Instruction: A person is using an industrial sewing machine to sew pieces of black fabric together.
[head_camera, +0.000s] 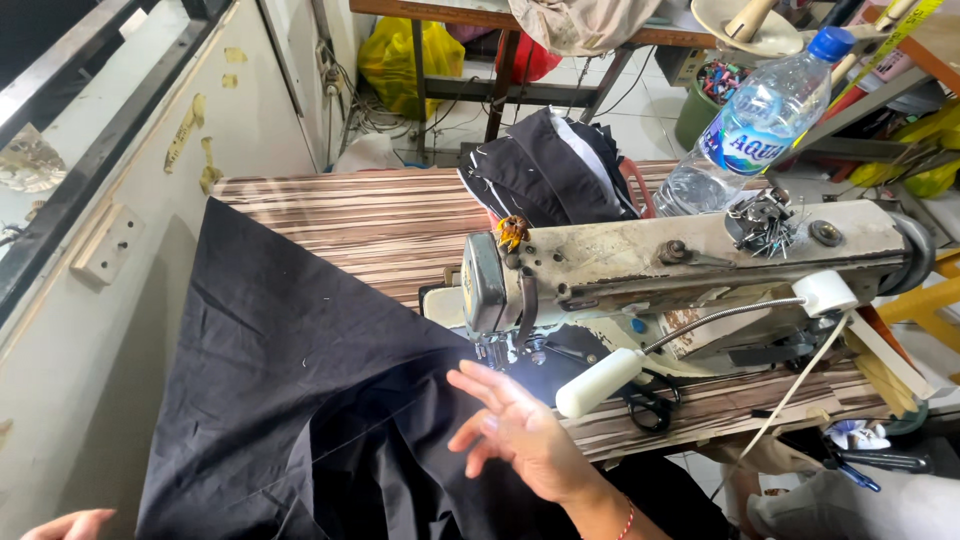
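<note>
A large piece of black fabric (290, 380) is spread over the striped wooden sewing table (370, 215) and hangs off its near left side. My right hand (515, 430) hovers open, palm up and fingers spread, over the fabric just in front of the needle area of the worn cream sewing machine (690, 260). Only the fingertips of my left hand (70, 523) show at the bottom left corner, beside the fabric's edge; whether they touch it I cannot tell. A white work lamp (600, 383) on a flexible arm lights the needle area.
A plastic water bottle (750, 125) stands behind the machine. A stack of folded dark cloth (550, 170) lies at the table's far edge. Black scissors (650, 405) rest beside the lamp. A cream wall (150, 200) runs along the left. Yellow bags (395, 55) sit under a far table.
</note>
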